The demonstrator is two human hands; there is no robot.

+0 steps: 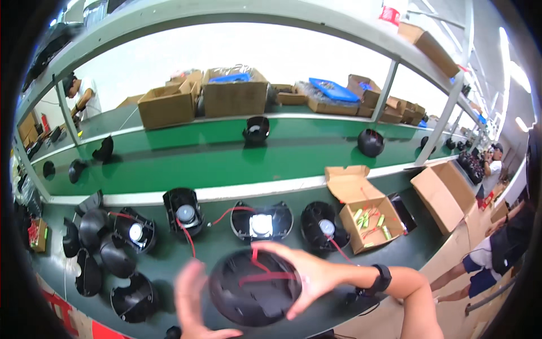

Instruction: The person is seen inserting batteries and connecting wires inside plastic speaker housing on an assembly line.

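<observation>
Over the near edge of the bench, my right hand [316, 274] grips a round black plastic housing [254, 305] by its right side. A red wire [258, 261] and a blurred red strip [268, 277] cross the housing's top. My left hand [192, 302] is beside the housing's left side, thumb and fingers spread and smeared by motion; whether it touches the housing cannot be told. Just beyond are black half-shells with speakers: one shell [240, 227] with a bright square part, another shell [311, 231] with a red wire.
Black shells [117, 257] are clustered at the left. An open carton [367, 246] with green cylindrical cells and red wires stands to the right, beside a larger box [443, 195]. Beyond a pale rail, a green conveyor [192, 161] carries round black housings. Other people are at both sides.
</observation>
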